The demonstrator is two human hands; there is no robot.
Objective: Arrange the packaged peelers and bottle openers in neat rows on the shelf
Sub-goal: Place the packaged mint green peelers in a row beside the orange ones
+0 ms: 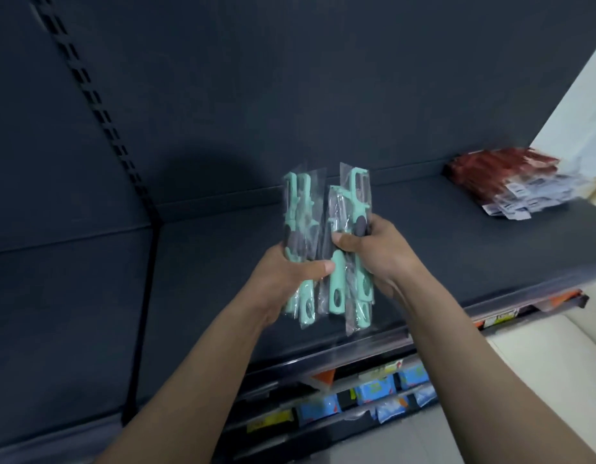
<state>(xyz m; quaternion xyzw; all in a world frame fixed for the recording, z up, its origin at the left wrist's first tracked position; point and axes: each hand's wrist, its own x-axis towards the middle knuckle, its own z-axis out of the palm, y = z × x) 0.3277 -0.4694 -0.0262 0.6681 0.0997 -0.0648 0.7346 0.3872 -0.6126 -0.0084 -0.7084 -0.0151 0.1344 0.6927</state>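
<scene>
No brand or writing can be read anywhere: the white label ends on the stack of red packs [504, 182] are blurred, and so are the yellow and orange price tags [270, 420] on the rails below.

The left hand [290, 272] grips one bundle of mint-green peelers [298, 209], thumb laid across the front and fingers curled behind. The right hand [373, 252] grips a second bundle [355, 202] just beside it, thumb pressed on the handles. Each peeler sits in its own clear plastic sleeve, blade end up and handle loop down. The two bundles touch and are held upright in the air above the front half of the dark shelf [424, 249], not resting on it.

The red packs lie in a loose, fanned pile at the shelf's far right, near the back panel [290, 78] and well apart from the hands; their contents cannot be made out. On a lower shelf, blue packets [373, 390] stand in a row behind the price rail.
</scene>
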